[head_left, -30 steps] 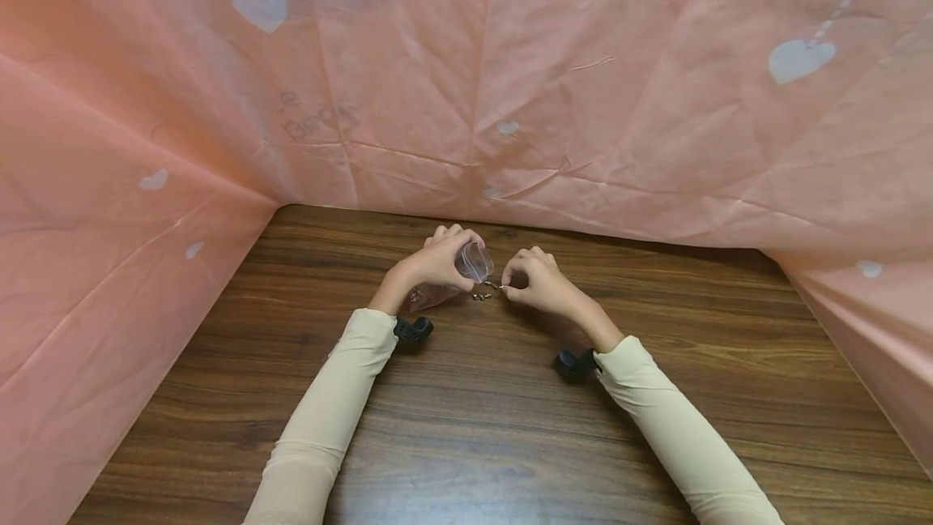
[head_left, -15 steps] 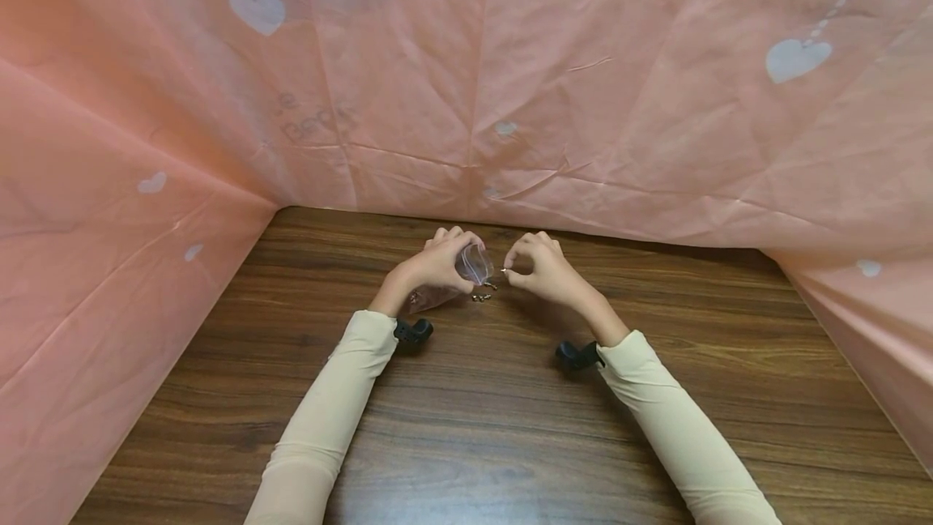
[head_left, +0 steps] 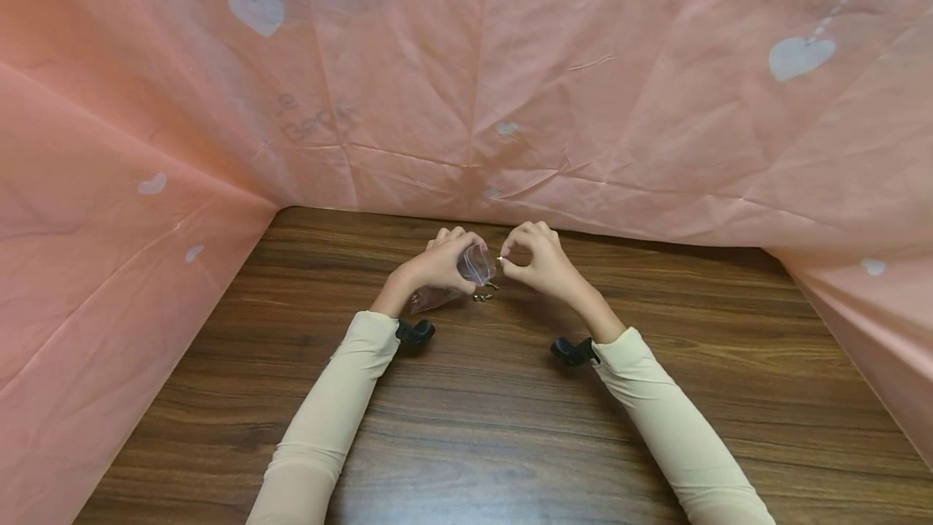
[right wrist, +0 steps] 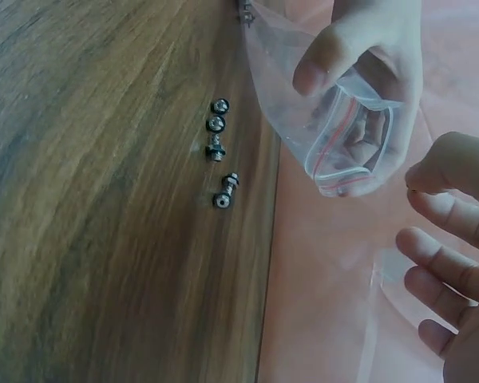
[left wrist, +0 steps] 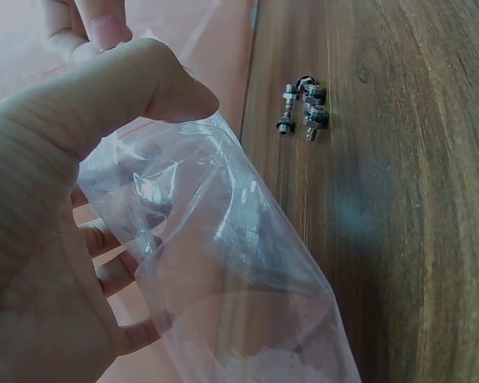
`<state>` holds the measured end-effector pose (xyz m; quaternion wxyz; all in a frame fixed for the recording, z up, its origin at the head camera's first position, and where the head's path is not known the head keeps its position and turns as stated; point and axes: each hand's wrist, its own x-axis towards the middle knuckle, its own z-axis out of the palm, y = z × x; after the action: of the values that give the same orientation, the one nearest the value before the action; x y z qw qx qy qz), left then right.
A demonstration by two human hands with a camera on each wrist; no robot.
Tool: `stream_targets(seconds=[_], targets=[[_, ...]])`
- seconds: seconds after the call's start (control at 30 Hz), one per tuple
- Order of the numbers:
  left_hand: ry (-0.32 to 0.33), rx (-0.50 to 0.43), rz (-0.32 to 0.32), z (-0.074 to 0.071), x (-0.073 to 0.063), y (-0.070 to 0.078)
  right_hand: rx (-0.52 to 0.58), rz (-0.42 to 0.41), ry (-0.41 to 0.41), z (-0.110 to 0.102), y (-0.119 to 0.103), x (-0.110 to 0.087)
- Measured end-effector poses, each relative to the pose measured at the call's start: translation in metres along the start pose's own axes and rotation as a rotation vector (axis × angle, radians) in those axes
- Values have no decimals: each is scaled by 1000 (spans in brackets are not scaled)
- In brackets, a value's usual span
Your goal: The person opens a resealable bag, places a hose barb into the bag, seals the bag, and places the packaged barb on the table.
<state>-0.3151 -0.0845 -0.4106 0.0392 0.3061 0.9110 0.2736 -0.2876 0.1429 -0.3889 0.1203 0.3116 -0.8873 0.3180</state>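
My left hand (head_left: 436,262) holds a clear zip-lock bag (right wrist: 291,96) by its mouth, thumb and fingers spreading the opening. The bag's lower end lies toward my left wrist, with small metal pieces (right wrist: 247,13) inside. Right beside the mouth, my right hand (head_left: 543,267) pinches a tiny shiny piece (head_left: 500,258) between thumb and forefinger; the fingertips mostly hide it, so its kind is unclear. On the table below the bag lie several small metal fittings (right wrist: 216,149) with black rings, some in a row and one (left wrist: 287,110) slightly apart.
The table (head_left: 466,420) has a dark wood-grain top. A pink cloth (head_left: 619,128) with pale hearts hangs behind it and along both sides. Black camera bands (head_left: 415,332) sit on both wrists, below the cream sleeves (head_left: 321,420).
My right hand has lifted the tiny piece from beside the fittings, then brought it up and left to the bag's mouth. My left hand and the bag have barely moved.
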Motion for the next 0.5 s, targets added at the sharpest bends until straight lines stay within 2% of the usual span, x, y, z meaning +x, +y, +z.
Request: stream_targets(seconds=[0.23,0.5], targets=[[-9,-3,-5,0,-1,1,29,-19,43,5,-2,1],[-7,-13,-8,0,0,-1,46,-18,37,12,-2,5]])
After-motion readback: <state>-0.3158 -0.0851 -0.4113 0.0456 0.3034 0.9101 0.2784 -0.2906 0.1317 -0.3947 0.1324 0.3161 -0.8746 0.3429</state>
